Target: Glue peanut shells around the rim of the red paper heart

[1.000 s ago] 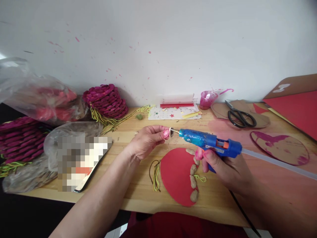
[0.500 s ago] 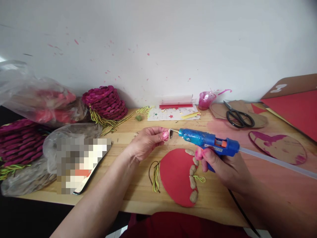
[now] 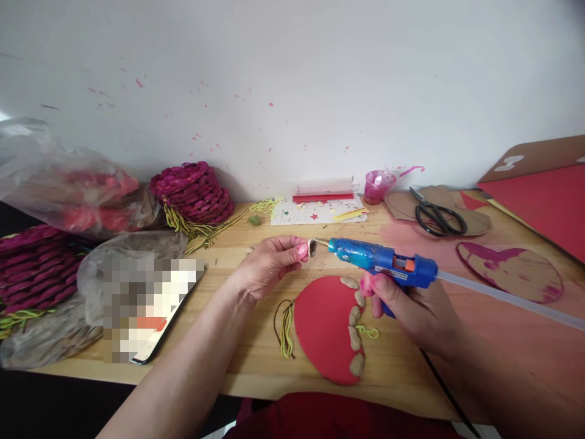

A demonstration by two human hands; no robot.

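My left hand (image 3: pixel 269 263) pinches a small peanut shell (image 3: pixel 313 247) above the wooden table (image 3: pixel 256 360). My right hand (image 3: pixel 414 311) grips a blue glue gun (image 3: pixel 379 261), whose metal tip touches the shell. A clear glue stick (image 3: pixel 507 297) juts from the gun's back toward the right. Under both hands lies a red paper disc (image 3: pixel 322 326) with several peanut shells (image 3: pixel 354 317) stuck along its right edge and a bit of yellow-green yarn (image 3: pixel 368 331). More yarn strands (image 3: pixel 286 320) lie left of the disc.
Magenta woven coils (image 3: pixel 194 192) and plastic bags (image 3: pixel 68 183) fill the left side. At the back stand a pink cup (image 3: pixel 378 185), sticker sheets (image 3: pixel 317 210) and black scissors (image 3: pixel 436 214) on cardboard. A paint-stained cardboard disc (image 3: pixel 512 271) and red paper sheet (image 3: pixel 543 201) are at right.
The view has shifted slightly, so everything sits a little lower and further left. Both hands keep the shell and glue gun tip together.
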